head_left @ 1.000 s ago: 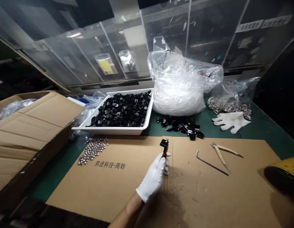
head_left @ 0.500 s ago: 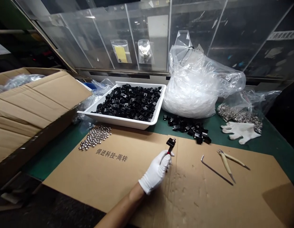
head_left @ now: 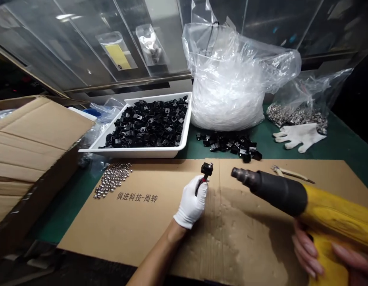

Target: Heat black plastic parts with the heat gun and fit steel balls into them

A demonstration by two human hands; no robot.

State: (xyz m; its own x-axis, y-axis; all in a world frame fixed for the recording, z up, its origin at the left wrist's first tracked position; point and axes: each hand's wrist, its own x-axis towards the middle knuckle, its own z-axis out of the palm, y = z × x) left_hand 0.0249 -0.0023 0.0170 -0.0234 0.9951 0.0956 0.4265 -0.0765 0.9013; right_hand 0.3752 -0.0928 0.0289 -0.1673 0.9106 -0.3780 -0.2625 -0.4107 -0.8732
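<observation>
My left hand [head_left: 192, 200], in a white glove, is closed around a slim dark tool [head_left: 201, 185] with a red band. At the tool's upper end sits a small black block-shaped part [head_left: 207, 169] with a shiny metal piece on it. My bare right hand [head_left: 317, 254] grips the handle of a yellow heat gun [head_left: 335, 210]. The gun's dark stepped nozzle points left, toward the black part but apart from it. How the tool holds the part is too small to make out.
A white tray [head_left: 136, 152] of black parts stands behind, with loose black parts [head_left: 231, 146] beside it. Small metal pieces [head_left: 114, 178] lie on the cardboard [head_left: 112, 234]. Around are a clear bag [head_left: 228, 91], a spare glove [head_left: 299, 137], partly hidden pliers [head_left: 293, 173] and a carton [head_left: 31, 143].
My right hand has come into view from the right with the heat gun, now covering the hex key and part of the pliers. The view has shifted; my left hand keeps its hold.
</observation>
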